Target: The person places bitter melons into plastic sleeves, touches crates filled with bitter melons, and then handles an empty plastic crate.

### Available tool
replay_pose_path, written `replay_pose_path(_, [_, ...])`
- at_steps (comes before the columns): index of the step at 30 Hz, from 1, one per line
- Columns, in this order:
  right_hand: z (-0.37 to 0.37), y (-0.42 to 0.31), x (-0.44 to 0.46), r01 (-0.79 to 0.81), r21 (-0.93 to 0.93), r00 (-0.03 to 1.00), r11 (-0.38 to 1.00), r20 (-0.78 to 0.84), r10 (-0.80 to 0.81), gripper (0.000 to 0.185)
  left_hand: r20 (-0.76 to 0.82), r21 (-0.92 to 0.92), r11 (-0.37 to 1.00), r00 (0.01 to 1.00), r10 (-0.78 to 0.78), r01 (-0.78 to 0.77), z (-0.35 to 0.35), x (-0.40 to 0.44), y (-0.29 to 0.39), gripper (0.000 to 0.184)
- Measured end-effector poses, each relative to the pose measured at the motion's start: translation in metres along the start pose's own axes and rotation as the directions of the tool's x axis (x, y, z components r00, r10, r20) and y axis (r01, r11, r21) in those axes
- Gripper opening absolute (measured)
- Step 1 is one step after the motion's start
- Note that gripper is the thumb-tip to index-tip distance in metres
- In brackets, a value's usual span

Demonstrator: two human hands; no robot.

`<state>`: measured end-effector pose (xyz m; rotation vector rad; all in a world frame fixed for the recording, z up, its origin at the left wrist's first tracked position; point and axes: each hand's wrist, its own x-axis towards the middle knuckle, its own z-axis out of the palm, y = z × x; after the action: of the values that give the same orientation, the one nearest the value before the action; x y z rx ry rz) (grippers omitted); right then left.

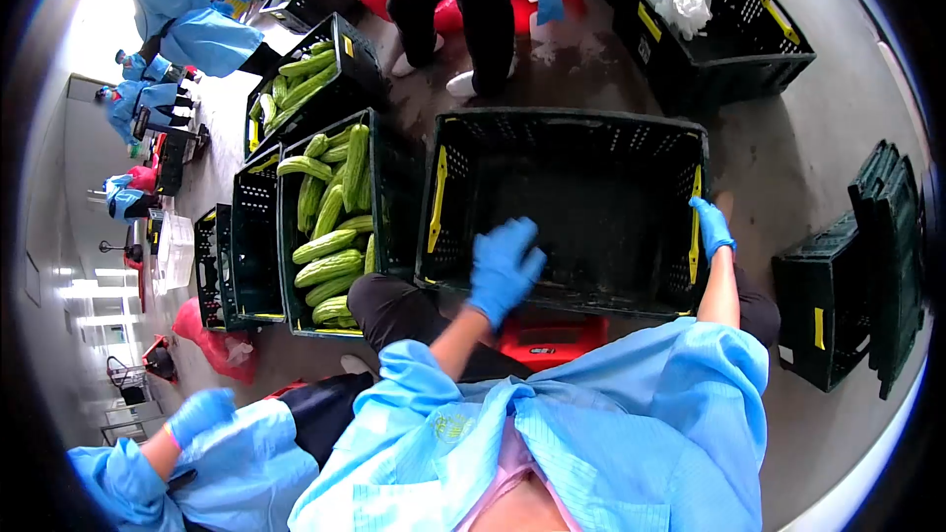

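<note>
A large black plastic crate (562, 116) with yellow handles stands in front of my knees, its dark inner floor showing. Over its near left part is my left hand (505, 271) in a blue glove, fingers apart, holding nothing. My right hand (713, 229), gloved the same way, grips the crate's right rim beside the yellow handle (696, 222). To the left, a second black crate (397, 207) holds several long ridged green gourds (330, 266).
Another gourd-filled crate (357, 69) is farther back, and a crate with white plastic bags (682, 5) stands back right. Stacked crates (828, 305) are at right. A red stool (554, 340) shows below me. A co-worker's gloved hand (202, 414) is lower left; other people sit opposite.
</note>
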<state>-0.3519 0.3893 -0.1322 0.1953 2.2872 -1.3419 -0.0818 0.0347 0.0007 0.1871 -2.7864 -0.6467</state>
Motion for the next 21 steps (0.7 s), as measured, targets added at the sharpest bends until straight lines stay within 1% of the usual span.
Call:
replay_pose_path(1, [0.001, 0.009, 0.005, -0.018, 0.208, 0.995, 0.978, 0.096, -0.003, 0.050, -0.026, 0.063, 0.993, 0.994, -0.103, 0.104, -0.014, 0.010, -0.027, 0.054])
replay_pose_path(2, [-0.002, -0.006, -0.008, -0.067, 0.246, 0.990, 0.967, 0.136, 0.034, 0.045, -0.158, 0.216, 0.968, 0.983, -0.097, 0.130, -0.021, 0.014, -0.057, 0.063])
replay_pose_path(3, [-0.003, -0.013, -0.013, -0.075, 0.258, 0.989, 0.963, 0.140, 0.039, 0.045, -0.196, 0.234, 0.942, 0.961, -0.198, 0.241, -0.027, 0.017, -0.088, 0.069])
replay_pose_path(4, [-0.004, -0.017, -0.016, -0.083, 0.270, 0.989, 0.959, 0.141, 0.045, 0.046, -0.269, 0.285, 0.905, 0.933, -0.240, 0.315, -0.029, 0.020, -0.116, 0.072])
replay_pose_path(5, [-0.004, -0.019, -0.019, -0.088, 0.282, 0.989, 0.955, 0.140, 0.050, 0.046, -0.244, 0.219, 0.869, 0.887, -0.392, 0.445, -0.037, 0.024, -0.137, 0.078])
replay_pose_path(6, [-0.003, -0.022, -0.021, -0.099, 0.262, 0.988, 0.960, 0.139, 0.064, 0.046, -0.176, 0.056, 0.807, 0.801, -0.572, 0.588, -0.041, 0.026, -0.156, 0.081])
replay_pose_path(7, [-0.003, -0.027, -0.025, -0.098, 0.261, 0.986, 0.960, 0.155, 0.059, 0.046, -0.081, -0.159, 0.680, 0.677, -0.731, 0.716, -0.031, 0.022, -0.187, 0.081])
replay_pose_path(8, [-0.003, -0.033, -0.030, -0.098, 0.257, 0.984, 0.961, 0.169, 0.055, 0.046, 0.141, -0.398, 0.485, 0.574, -0.807, 0.779, -0.022, 0.016, -0.220, 0.074])
replay_pose_path(9, [-0.007, -0.036, -0.033, -0.095, 0.250, 0.982, 0.964, 0.181, 0.050, 0.046, 0.382, -0.560, 0.212, 0.476, -0.792, 0.801, -0.014, 0.014, -0.241, 0.066])
replay_pose_path(10, [-0.006, -0.031, -0.028, -0.114, 0.224, 0.978, 0.968, 0.194, 0.070, 0.045, 0.587, -0.545, 0.033, 0.409, -0.698, 0.837, -0.021, 0.021, -0.231, 0.055])
replay_pose_path(11, [-0.006, -0.025, -0.026, -0.073, 0.238, 0.985, 0.968, 0.167, 0.033, 0.042, 0.565, -0.511, 0.079, 0.404, -0.720, 0.856, -0.023, 0.026, -0.217, 0.048])
replay_pose_path(13, [-0.007, -0.027, -0.029, -0.116, 0.229, 0.987, 0.966, 0.131, 0.088, 0.039, 0.589, -0.384, 0.053, 0.289, -0.754, 0.922, -0.033, 0.040, -0.202, 0.048])
replay_pose_path(14, [-0.007, -0.022, -0.024, -0.147, 0.278, 0.981, 0.949, 0.166, 0.103, 0.038, 0.669, -0.502, -0.060, 0.344, -0.659, 0.863, -0.011, 0.027, -0.240, 0.050])
replay_pose_path(17, [-0.009, -0.032, -0.030, -0.156, 0.255, 0.979, 0.954, 0.171, 0.114, 0.039, 0.730, -0.531, -0.144, 0.365, -0.578, 0.835, -0.016, 0.029, -0.245, 0.049])
replay_pose_path(18, [-0.009, -0.036, -0.031, -0.257, 0.290, 0.960, 0.922, 0.183, 0.210, 0.037, 0.653, -0.574, -0.070, 0.404, -0.641, 0.816, -0.015, 0.032, -0.240, 0.045])
replay_pose_path(21, [-0.007, -0.044, -0.033, -0.328, 0.273, 0.942, 0.904, 0.165, 0.292, 0.037, 0.593, -0.468, 0.055, 0.359, -0.721, 0.882, -0.016, 0.038, -0.239, 0.042])
